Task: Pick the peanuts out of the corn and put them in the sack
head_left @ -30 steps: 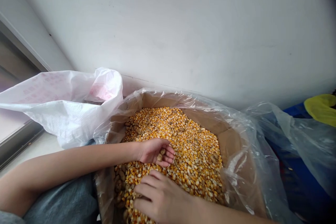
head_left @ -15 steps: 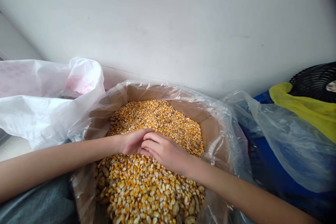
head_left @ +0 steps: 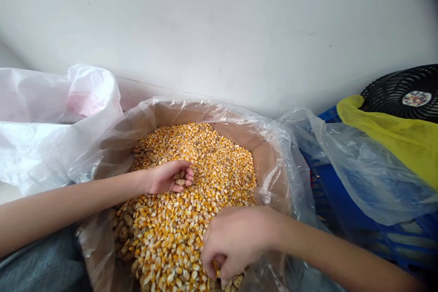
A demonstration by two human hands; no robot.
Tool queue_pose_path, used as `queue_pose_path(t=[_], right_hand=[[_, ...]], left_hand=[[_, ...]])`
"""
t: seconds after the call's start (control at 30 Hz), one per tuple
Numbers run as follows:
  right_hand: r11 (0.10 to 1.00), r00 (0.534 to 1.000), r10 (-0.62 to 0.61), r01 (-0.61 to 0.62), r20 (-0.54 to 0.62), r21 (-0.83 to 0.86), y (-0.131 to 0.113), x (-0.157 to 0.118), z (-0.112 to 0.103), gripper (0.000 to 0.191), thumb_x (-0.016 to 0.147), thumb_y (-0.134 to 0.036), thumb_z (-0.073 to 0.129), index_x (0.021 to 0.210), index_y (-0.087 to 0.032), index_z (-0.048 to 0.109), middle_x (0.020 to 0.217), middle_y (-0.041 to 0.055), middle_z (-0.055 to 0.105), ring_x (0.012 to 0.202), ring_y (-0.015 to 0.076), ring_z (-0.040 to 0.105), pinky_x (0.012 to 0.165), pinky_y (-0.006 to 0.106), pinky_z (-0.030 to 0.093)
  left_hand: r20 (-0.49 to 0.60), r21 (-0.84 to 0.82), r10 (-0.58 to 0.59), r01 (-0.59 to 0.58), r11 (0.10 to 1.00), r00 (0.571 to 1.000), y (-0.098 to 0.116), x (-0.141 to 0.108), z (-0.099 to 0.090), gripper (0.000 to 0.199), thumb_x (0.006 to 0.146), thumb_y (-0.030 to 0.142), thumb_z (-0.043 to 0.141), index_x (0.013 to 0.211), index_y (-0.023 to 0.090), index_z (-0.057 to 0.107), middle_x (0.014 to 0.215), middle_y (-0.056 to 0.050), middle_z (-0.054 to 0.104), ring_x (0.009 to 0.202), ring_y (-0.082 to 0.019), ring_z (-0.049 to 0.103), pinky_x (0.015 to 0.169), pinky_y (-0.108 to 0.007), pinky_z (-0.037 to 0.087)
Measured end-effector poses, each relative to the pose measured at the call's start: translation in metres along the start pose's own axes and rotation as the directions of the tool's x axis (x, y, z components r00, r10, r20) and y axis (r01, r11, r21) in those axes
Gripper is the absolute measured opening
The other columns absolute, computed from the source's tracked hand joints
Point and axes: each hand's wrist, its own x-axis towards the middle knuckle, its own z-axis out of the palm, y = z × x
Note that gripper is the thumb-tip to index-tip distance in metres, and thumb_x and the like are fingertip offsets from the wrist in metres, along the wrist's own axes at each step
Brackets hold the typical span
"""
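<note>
My left hand (head_left: 163,177) is curled palm-up above the corn kernels (head_left: 178,223), its fingers round a few peanuts in their shells (head_left: 180,182). My right hand (head_left: 241,235) is lower and to the right, back upward. Its thumb and fingers bend down into the near right part of the heap, close to other unshelled peanuts. What lies between those fingertips is hidden. Yellow and white kernels fill a cardboard box (head_left: 265,159) lined with clear plastic (head_left: 287,146). More peanuts (head_left: 123,232) lie along the heap's left side.
White woven sacks (head_left: 37,146) stand to the left, against a pale wall (head_left: 219,32). On the right, a blue plastic crate (head_left: 338,191) carries a clear bag (head_left: 369,169), a yellow mesh bag (head_left: 386,132) and a black fan grille (head_left: 386,89).
My hands have come apart. The right has moved down toward me to the near right kernels; the left stays over the heap, and the peanuts in it now show. The view has shifted slightly.
</note>
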Motion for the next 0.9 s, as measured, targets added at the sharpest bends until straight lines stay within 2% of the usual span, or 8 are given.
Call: queue_pose_path(t=[0.1, 0.17, 0.23, 0.33, 0.47, 0.67, 0.77, 0.9], right_hand=[[0.972, 0.996, 0.091, -0.084, 0.021, -0.218, -0.008, 0.004, 0.019, 0.005, 0.06, -0.022, 0.063, 0.065, -0.023, 0.062, 0.055, -0.006, 0.06, 0.045, 0.0071, 0.048, 0.034, 0.02, 0.018], [0.939, 0.995, 0.097, -0.103, -0.033, -0.327, -0.011, 0.005, 0.027, 0.002, 0.062, -0.02, 0.061, 0.064, -0.02, 0.061, 0.056, -0.0033, 0.061, 0.049, 0.0094, 0.051, 0.036, 0.023, 0.02], [0.926, 0.993, 0.066, -0.097, -0.097, -0.366, -0.013, 0.002, 0.031, 0.003, 0.065, -0.018, 0.059, 0.068, -0.02, 0.06, 0.061, -0.0025, 0.062, 0.054, 0.0107, 0.053, 0.04, 0.024, 0.024], [0.916, 0.985, 0.091, -0.141, -0.147, -0.376, -0.017, -0.004, 0.035, 0.006, 0.07, -0.015, 0.055, 0.071, -0.02, 0.059, 0.067, -0.0021, 0.062, 0.056, 0.0121, 0.054, 0.042, 0.026, 0.028], [0.909, 0.977, 0.14, -0.192, -0.163, -0.368, -0.022, -0.009, 0.039, 0.005, 0.069, -0.016, 0.056, 0.066, -0.018, 0.059, 0.068, -0.0004, 0.06, 0.053, 0.0135, 0.053, 0.037, 0.027, 0.025], [0.906, 0.96, 0.118, -0.209, -0.255, -0.368, -0.023, -0.012, 0.042, 0.009, 0.068, -0.017, 0.058, 0.059, -0.017, 0.058, 0.066, 0.0013, 0.057, 0.051, 0.0138, 0.053, 0.033, 0.026, 0.023], [0.916, 0.964, 0.121, -0.201, -0.239, -0.348, -0.024, -0.015, 0.04, 0.008, 0.069, -0.017, 0.057, 0.06, -0.017, 0.059, 0.067, 0.0018, 0.057, 0.052, 0.0139, 0.053, 0.034, 0.026, 0.026], [0.914, 0.96, 0.225, -0.267, -0.167, -0.307, -0.028, -0.02, 0.039, 0.003, 0.066, -0.016, 0.058, 0.065, -0.017, 0.06, 0.069, 0.0023, 0.059, 0.056, 0.0155, 0.055, 0.038, 0.028, 0.032]], left_hand=[[-0.008, -0.003, -0.004, 0.004, 1.0, 1.0, 0.0, 0.0, 0.001, 0.02, 0.068, 0.031, 0.052, 0.063, 0.012, 0.052, 0.06, 0.001, 0.052, 0.052, -0.007, 0.049, 0.044, -0.015, 0.036], [-0.018, 0.001, -0.01, 0.01, 1.0, 1.0, 0.0, 0.0, 0.002, 0.019, 0.068, 0.031, 0.052, 0.063, 0.013, 0.051, 0.059, 0.001, 0.051, 0.052, -0.007, 0.049, 0.043, -0.015, 0.035], [-0.027, 0.011, -0.013, 0.013, 1.0, 1.0, 0.0, 0.0, 0.002, 0.019, 0.068, 0.032, 0.053, 0.064, 0.013, 0.052, 0.059, 0.001, 0.051, 0.053, -0.007, 0.049, 0.044, -0.015, 0.036], [-0.024, 0.015, -0.007, 0.007, 1.0, 1.0, -0.001, 0.0, 0.001, 0.019, 0.068, 0.032, 0.053, 0.066, 0.013, 0.052, 0.061, 0.001, 0.051, 0.053, -0.006, 0.049, 0.045, -0.015, 0.036], [-0.036, 0.008, -0.002, 0.003, 1.0, 0.999, -0.001, 0.0, 0.001, 0.018, 0.068, 0.031, 0.053, 0.067, 0.013, 0.054, 0.061, 0.001, 0.052, 0.053, -0.007, 0.049, 0.045, -0.015, 0.037], [-0.084, -0.001, -0.004, 0.004, 1.0, 0.996, 0.001, -0.003, 0.006, 0.016, 0.07, 0.028, 0.051, 0.066, 0.013, 0.054, 0.059, 0.0, 0.051, 0.051, -0.006, 0.048, 0.043, -0.014, 0.036], [-0.093, -0.002, -0.003, 0.003, 1.0, 0.996, 0.001, -0.003, 0.006, 0.016, 0.071, 0.028, 0.051, 0.067, 0.013, 0.055, 0.059, 0.0, 0.052, 0.051, -0.007, 0.048, 0.043, -0.014, 0.036], [-0.091, 0.01, 0.006, -0.005, 1.0, 0.996, 0.0, -0.001, 0.005, 0.016, 0.07, 0.029, 0.052, 0.068, 0.013, 0.055, 0.06, 0.0, 0.051, 0.052, -0.007, 0.048, 0.042, -0.015, 0.037]])
